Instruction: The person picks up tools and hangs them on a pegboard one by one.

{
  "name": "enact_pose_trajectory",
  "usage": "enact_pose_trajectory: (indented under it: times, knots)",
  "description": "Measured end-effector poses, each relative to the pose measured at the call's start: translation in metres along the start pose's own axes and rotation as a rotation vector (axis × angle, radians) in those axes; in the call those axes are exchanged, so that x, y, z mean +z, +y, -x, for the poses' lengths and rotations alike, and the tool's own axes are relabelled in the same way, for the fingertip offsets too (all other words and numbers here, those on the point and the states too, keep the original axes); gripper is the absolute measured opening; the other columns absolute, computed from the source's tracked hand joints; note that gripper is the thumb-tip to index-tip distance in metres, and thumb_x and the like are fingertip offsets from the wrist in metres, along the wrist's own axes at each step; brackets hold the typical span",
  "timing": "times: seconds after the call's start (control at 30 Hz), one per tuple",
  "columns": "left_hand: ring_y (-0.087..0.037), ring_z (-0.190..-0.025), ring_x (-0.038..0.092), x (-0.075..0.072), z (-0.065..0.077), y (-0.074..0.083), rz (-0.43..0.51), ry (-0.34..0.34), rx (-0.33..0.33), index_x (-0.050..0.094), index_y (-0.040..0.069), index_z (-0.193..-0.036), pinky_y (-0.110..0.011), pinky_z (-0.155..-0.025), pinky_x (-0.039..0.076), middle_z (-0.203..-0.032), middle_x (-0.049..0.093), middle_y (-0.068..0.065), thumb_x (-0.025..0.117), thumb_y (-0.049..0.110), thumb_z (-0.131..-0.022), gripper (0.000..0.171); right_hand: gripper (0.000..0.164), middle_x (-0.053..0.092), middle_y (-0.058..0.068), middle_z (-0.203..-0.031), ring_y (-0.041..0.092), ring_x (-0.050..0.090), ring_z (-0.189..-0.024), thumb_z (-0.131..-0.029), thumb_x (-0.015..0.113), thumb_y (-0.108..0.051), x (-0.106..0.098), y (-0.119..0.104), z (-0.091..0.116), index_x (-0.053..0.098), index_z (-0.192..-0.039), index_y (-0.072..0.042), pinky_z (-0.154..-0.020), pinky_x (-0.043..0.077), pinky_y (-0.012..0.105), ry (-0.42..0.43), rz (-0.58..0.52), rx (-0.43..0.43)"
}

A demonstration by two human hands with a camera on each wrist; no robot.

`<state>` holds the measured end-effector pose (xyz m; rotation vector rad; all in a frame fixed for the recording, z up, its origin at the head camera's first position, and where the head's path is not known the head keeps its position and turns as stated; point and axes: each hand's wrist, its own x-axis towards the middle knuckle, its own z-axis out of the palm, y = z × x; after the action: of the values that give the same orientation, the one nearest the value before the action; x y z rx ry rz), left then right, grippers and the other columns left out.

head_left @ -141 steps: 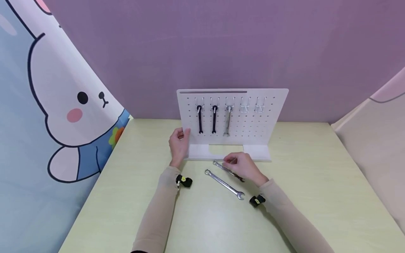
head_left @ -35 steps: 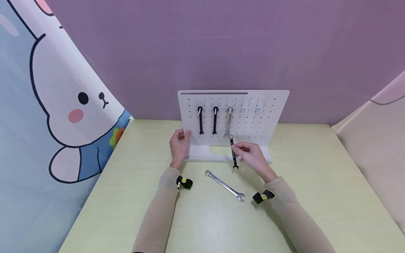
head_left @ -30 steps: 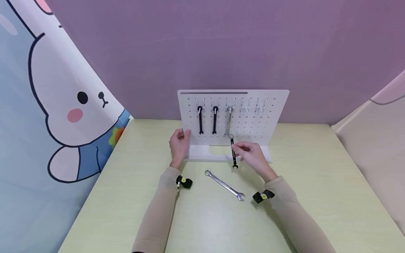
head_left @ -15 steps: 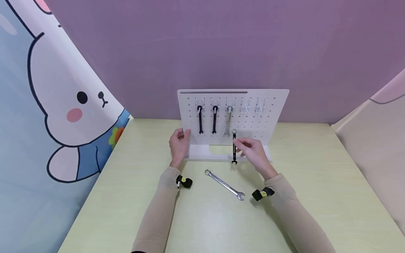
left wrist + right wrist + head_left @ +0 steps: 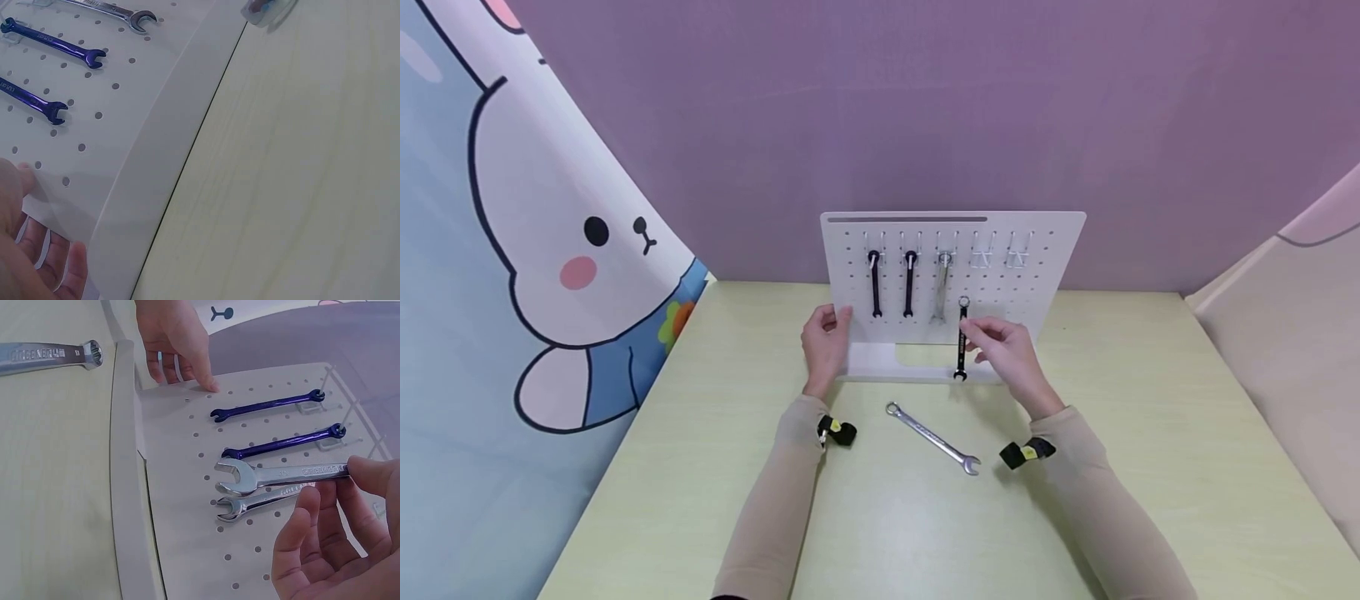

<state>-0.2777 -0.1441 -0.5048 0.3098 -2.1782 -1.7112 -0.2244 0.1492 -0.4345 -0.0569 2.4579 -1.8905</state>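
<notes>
My right hand (image 5: 1009, 357) pinches a combination wrench (image 5: 962, 354) between thumb and fingers. The wrench stands nearly upright before the white pegboard (image 5: 1000, 308), ring end up and open end down. In the right wrist view, that wrench (image 5: 284, 475) looks silver and passes in front of a hung one. My left hand (image 5: 826, 346) grips the pegboard's left edge, thumb on the front face and fingers behind. On the table in front lies another silver wrench (image 5: 932, 437), slanting to the right.
Two dark wrenches (image 5: 876, 287) and a silver wrench (image 5: 942, 287) hang from the board's left and middle hooks. The two right-hand hooks (image 5: 1017, 252) carry nothing. A purple wall (image 5: 925, 108) rises behind the table (image 5: 880, 533).
My right hand has picked the upper wrench off the table, turned it upright and raised it toward the board, drifting right. The left hand stays at the board's edge.
</notes>
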Motion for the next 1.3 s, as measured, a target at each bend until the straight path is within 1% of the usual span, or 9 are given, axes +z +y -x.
enact_pose_trajectory:
  times: [0.1, 0.27, 0.53, 0.63, 0.93, 1.03, 1.1, 1.27, 1.3]
  knots:
    - [-0.032, -0.109, 0.069, 0.000, 0.000, -0.001, 0.001, -0.001, 0.000, 0.071, 0.004, -0.122, -0.046, -0.100, 0.055, -0.115, 0.074, -0.018, 0.070, 0.036, -0.104, 0.037, 0.046, 0.073, -0.003, -0.110, 0.009, 0.068, -0.087, -0.105, 0.070, -0.035, -0.002, -0.001, -0.001, 0.071, -0.128, 0.005, -0.075, 0.059, 0.022, 0.006, -0.015, 0.003]
    - [-0.030, -0.107, 0.068, 0.001, 0.000, -0.003, 0.002, -0.008, -0.009, 0.072, 0.005, -0.122, -0.045, -0.098, 0.055, -0.113, 0.074, -0.016, 0.071, 0.038, -0.103, 0.038, 0.049, 0.070, -0.007, -0.109, 0.015, 0.068, -0.093, -0.105, 0.069, -0.037, -0.005, -0.002, -0.001, 0.069, -0.131, 0.005, -0.077, 0.060, 0.023, 0.016, -0.030, 0.023]
    - [-0.029, -0.107, 0.068, 0.002, 0.000, -0.005, 0.003, -0.014, -0.006, 0.072, 0.006, -0.122, -0.046, -0.098, 0.055, -0.112, 0.074, -0.015, 0.071, 0.040, -0.103, 0.039, 0.048, 0.069, -0.014, -0.095, 0.007, 0.066, -0.085, -0.106, 0.069, -0.033, -0.010, -0.008, -0.001, 0.067, -0.128, 0.009, -0.075, 0.059, 0.021, 0.054, -0.087, 0.006]
    - [-0.029, -0.107, 0.068, 0.001, 0.000, -0.005, 0.001, -0.014, -0.003, 0.072, 0.006, -0.122, -0.047, -0.099, 0.055, -0.113, 0.074, -0.015, 0.071, 0.040, -0.103, 0.039, 0.045, 0.069, -0.015, -0.093, 0.009, 0.066, -0.086, -0.106, 0.069, -0.033, -0.012, -0.010, -0.002, 0.068, -0.127, 0.007, -0.074, 0.059, 0.020, 0.068, -0.114, 0.006]
    - [-0.030, -0.107, 0.068, 0.002, -0.001, -0.004, 0.012, -0.008, 0.002, 0.072, 0.005, -0.121, -0.047, -0.099, 0.054, -0.112, 0.074, -0.016, 0.072, 0.039, -0.102, 0.039, 0.040, 0.070, -0.015, -0.096, 0.012, 0.067, -0.089, -0.104, 0.070, -0.037, -0.016, -0.016, -0.004, 0.072, -0.120, 0.000, -0.076, 0.059, 0.021, 0.082, -0.139, 0.017]
    - [-0.030, -0.107, 0.068, 0.002, -0.002, -0.004, 0.014, -0.006, -0.004, 0.072, 0.006, -0.121, -0.047, -0.100, 0.054, -0.112, 0.075, -0.016, 0.072, 0.040, -0.102, 0.039, 0.043, 0.070, -0.014, -0.096, 0.012, 0.066, -0.090, -0.104, 0.070, -0.039, -0.017, -0.018, -0.005, 0.072, -0.121, 0.000, -0.076, 0.059, 0.022, 0.079, -0.137, 0.011]
    - [-0.029, -0.107, 0.068, 0.002, -0.002, -0.004, 0.011, -0.007, -0.010, 0.072, 0.006, -0.121, -0.047, -0.100, 0.054, -0.112, 0.075, -0.015, 0.071, 0.040, -0.102, 0.039, 0.045, 0.069, -0.014, -0.095, 0.011, 0.065, -0.088, -0.104, 0.071, -0.040, -0.018, -0.019, -0.005, 0.072, -0.122, 0.002, -0.076, 0.059, 0.021, 0.080, -0.141, 0.005]
    - [-0.028, -0.107, 0.067, 0.001, -0.002, -0.002, 0.006, -0.007, -0.024, 0.072, 0.007, -0.121, -0.047, -0.100, 0.054, -0.113, 0.074, -0.014, 0.072, 0.040, -0.102, 0.038, 0.039, 0.069, -0.013, -0.092, 0.010, 0.065, -0.087, -0.103, 0.072, -0.041, -0.021, -0.021, -0.007, 0.074, -0.115, -0.004, -0.075, 0.059, 0.021, 0.091, -0.152, -0.002]
    - [-0.028, -0.107, 0.067, 0.001, -0.002, -0.002, 0.007, -0.007, -0.025, 0.072, 0.007, -0.122, -0.047, -0.099, 0.054, -0.113, 0.074, -0.014, 0.072, 0.039, -0.102, 0.038, 0.035, 0.069, -0.013, -0.093, 0.010, 0.065, -0.087, -0.103, 0.071, -0.041, -0.021, -0.021, -0.008, 0.075, -0.113, -0.007, -0.076, 0.059, 0.021, 0.093, -0.151, -0.003]
